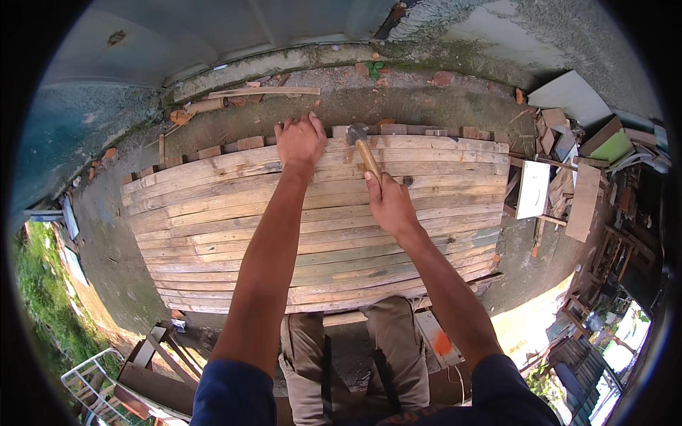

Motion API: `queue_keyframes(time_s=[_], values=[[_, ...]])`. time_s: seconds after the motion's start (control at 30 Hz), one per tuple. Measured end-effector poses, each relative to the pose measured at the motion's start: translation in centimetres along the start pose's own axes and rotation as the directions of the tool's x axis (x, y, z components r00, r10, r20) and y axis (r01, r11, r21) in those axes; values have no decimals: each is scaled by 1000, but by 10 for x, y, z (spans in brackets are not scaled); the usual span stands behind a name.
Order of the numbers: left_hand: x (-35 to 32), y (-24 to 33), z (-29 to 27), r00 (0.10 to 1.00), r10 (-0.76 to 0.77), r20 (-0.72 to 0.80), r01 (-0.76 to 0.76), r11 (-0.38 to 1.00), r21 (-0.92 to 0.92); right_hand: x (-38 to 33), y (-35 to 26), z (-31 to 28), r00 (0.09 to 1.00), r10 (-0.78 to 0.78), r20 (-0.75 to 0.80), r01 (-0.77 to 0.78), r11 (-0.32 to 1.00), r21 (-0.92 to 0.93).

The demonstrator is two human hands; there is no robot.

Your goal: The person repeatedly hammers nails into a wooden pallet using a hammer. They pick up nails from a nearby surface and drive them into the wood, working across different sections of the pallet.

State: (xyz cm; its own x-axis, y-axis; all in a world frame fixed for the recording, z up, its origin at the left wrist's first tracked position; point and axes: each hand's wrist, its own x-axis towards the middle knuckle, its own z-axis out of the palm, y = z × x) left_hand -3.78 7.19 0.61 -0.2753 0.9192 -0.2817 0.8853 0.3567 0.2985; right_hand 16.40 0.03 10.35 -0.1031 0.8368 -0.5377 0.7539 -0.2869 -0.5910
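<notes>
Since the slatted panel [341,248] lies flat in front of the person's knees [304,337], rows side by side across it, laying looks mostly done; which slats are fixed, and so what's left, can't be told from here. Right hand [391,204] is wrapped round the handle of the hammer [365,153], head at the far edge; left hand [300,143] is curled just left of it, can't tell if it's pinching anything. Short blocks [250,143] show along that edge, loose wood strip [266,91] beyond.
</notes>
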Motion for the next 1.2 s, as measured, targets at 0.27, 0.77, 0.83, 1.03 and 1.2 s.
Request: queue_keyframes(time_s=[0.27,0.77,0.83,1.03,1.2], values=[[-121,-57,8,951,278,-136,-279,960,14,-80,65,38,956,-60,-288,58,998,-14],[-263,-22,-167,951,286,115,-92,618,-781,-223,52,-22,760,-116,-639,167,986,20],[-274,-4,-204,908,411,81,-194,583,-789,-255,38,-49,703,-104,-704,215,974,71],[-309,49,-299,755,655,30,-386,482,-786,-382,0,-87,395,356,-847,208,863,459],[-358,75,-340,540,834,114,-528,441,-726,-499,-41,-67,297,593,-748,444,608,658]])
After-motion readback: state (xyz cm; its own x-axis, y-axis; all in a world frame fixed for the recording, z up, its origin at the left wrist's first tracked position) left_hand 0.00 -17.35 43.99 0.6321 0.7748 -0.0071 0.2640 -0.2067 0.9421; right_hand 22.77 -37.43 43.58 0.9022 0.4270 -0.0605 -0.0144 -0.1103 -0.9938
